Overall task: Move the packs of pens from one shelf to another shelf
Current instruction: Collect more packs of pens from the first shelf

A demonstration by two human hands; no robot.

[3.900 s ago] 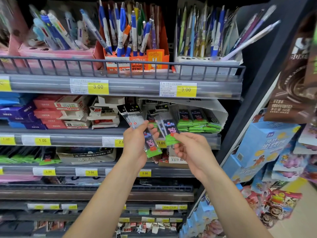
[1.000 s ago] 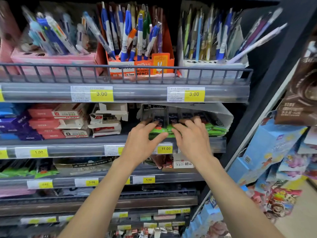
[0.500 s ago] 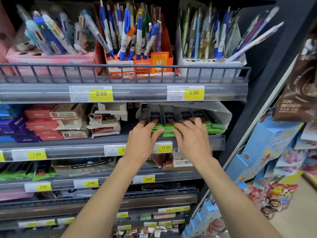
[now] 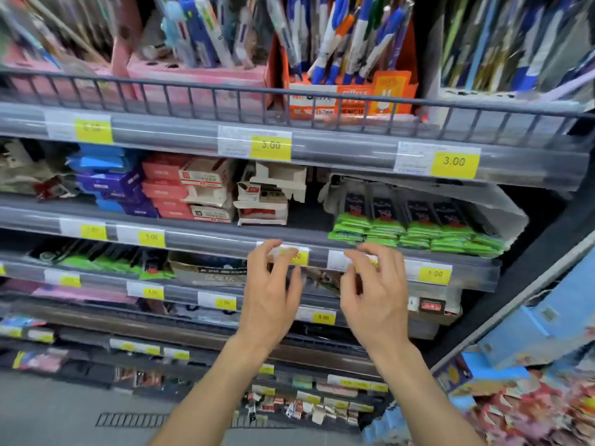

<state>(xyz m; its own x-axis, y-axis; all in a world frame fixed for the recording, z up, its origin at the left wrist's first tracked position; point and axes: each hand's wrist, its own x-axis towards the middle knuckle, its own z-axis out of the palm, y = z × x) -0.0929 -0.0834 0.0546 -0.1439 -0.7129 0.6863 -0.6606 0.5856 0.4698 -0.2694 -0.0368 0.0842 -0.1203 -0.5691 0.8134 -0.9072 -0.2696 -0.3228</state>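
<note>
Several pen packs (image 4: 415,225) with green bottoms and dark tops lie in rows inside a white display box (image 4: 502,210) on the right of the second shelf. More green packs (image 4: 106,262) lie on the left of the shelf below. My left hand (image 4: 270,294) and my right hand (image 4: 376,294) hover side by side in front of the shelf edge, below the packs. Both hold nothing, their fingers loosely curled. Neither hand touches a pack.
The top shelf, behind a wire rail (image 4: 289,98), carries upright pens in pink, orange (image 4: 347,88) and white holders. Red, blue and white boxes (image 4: 193,188) fill the second shelf's left. Yellow price tags (image 4: 454,160) line the edges. Blue cartons (image 4: 547,317) and snack packets stand at right.
Both hands have drawn back from the green packs in the box and dropped below the shelf edge, empty. The view has shifted left and closer, with motion blur.
</note>
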